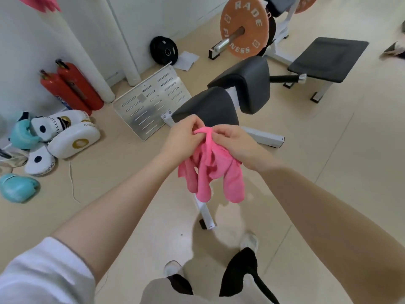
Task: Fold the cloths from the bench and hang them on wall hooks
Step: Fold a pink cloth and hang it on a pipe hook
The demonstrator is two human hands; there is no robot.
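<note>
A pink cloth (210,172) hangs bunched in the air in front of me, its loose ends dangling down. My left hand (183,137) pinches its top edge with curled fingers. My right hand (235,143) grips the same top part from the right, close against the left hand. Just beyond both hands stands the dark padded bench (210,106) on a white frame. Another pink cloth (39,3) shows at the top left corner against the white wall; what it hangs from is out of view.
Two red fire extinguishers (72,86) lean at the wall. White and teal boxing pads and gloves (54,137) lie on the floor at left. A perforated metal plate (151,104), a black weight plate (163,50), an orange barbell plate (244,28) and a second bench (328,58) stand further back.
</note>
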